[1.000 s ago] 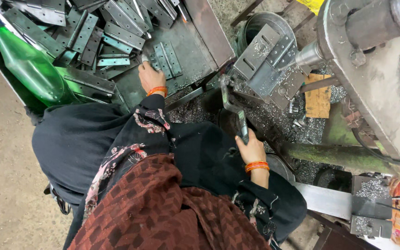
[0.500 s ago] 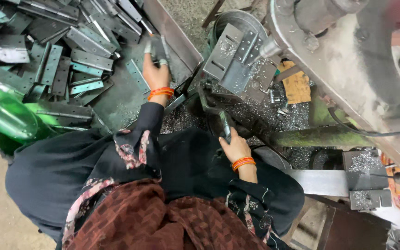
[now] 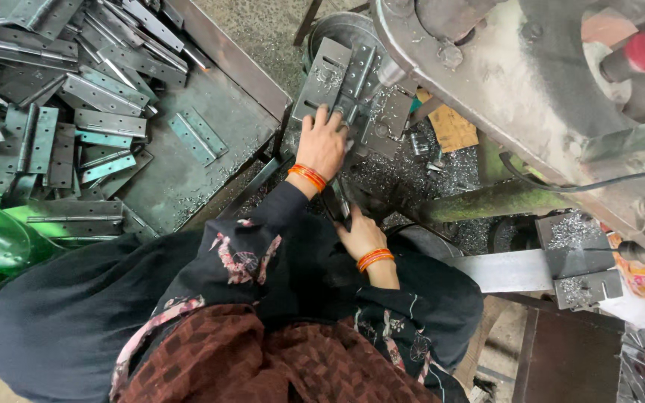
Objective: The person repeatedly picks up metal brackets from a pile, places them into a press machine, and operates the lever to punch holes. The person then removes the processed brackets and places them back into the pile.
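Head view, hinge: the open metal hinge [image 3: 345, 86] lies flat on the machine's jig, long axis running up-right, away from the person.
Left hand [image 3: 324, 144]: grip pressed flat on the hinge's near end.
Right hand [image 3: 361, 235]: grip pinching a dark lever [image 3: 340, 203].
Change: half a second ago the left hand reached into the tray [image 3: 181, 172] of hinges; now it is at the jig.

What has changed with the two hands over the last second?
The left hand moved from the grey metal tray of hinges across to the flat steel hinge plate on the machine and now rests on it, still holding a hinge it picked up. The right hand stayed on the dark handle. The pile of grey steel hinges looks unchanged.
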